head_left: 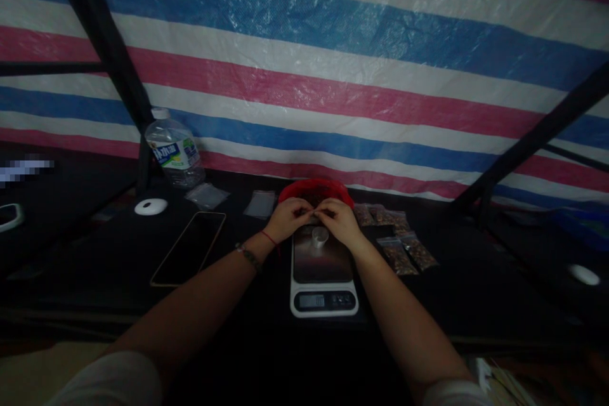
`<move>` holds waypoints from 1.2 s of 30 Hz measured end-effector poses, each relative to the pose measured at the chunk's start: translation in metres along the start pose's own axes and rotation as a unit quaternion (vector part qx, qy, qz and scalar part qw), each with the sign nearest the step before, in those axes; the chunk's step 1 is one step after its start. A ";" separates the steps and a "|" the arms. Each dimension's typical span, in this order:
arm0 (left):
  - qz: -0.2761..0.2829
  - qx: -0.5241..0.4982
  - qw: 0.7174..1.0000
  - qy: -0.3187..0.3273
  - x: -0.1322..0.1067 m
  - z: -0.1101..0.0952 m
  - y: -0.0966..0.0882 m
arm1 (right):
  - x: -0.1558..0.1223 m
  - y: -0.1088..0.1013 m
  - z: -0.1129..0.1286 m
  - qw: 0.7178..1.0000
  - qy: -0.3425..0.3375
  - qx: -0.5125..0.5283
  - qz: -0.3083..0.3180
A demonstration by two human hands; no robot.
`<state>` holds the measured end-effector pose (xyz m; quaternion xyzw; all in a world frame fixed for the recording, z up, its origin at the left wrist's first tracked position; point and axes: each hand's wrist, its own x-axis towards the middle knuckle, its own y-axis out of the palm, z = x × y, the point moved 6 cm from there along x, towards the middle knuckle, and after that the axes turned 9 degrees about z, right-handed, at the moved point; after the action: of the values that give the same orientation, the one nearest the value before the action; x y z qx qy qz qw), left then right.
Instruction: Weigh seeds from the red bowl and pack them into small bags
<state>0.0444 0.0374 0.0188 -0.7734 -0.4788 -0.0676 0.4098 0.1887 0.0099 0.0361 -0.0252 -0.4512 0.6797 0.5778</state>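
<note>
Both hands meet over the far end of a white kitchen scale (323,308), just in front of a red bowl (328,187). My left hand (288,217) is closed in a pinch, and so is my right hand (340,219), their fingertips almost touching. Whatever they pinch is small, dim and mostly covered by the fingers. Below them, a small clear cup (320,238) stands on the scale's metal plate. The bowl holds dark contents, partly hidden by the hands. Several small zip bags (398,255) filled with brown bits lie to the right of the scale.
Left of the scale are flat clear bags (261,203), more crumpled plastic bags (207,195), a phone (190,250), a white round object (151,206) and a large plastic bottle (176,149). Dark metal bars (537,136) slant before a striped tarp (309,89). Another white object (584,275) lies far right.
</note>
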 end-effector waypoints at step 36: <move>-0.235 0.131 0.935 -0.232 -0.015 0.074 -0.077 | -0.150 -0.098 -0.050 0.927 0.249 -0.281 -0.017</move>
<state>-0.0464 0.0948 0.0065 -0.5722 -0.7337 0.0827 0.3569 0.3415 -0.0896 -0.0035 -0.3479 -0.4656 0.4870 0.6519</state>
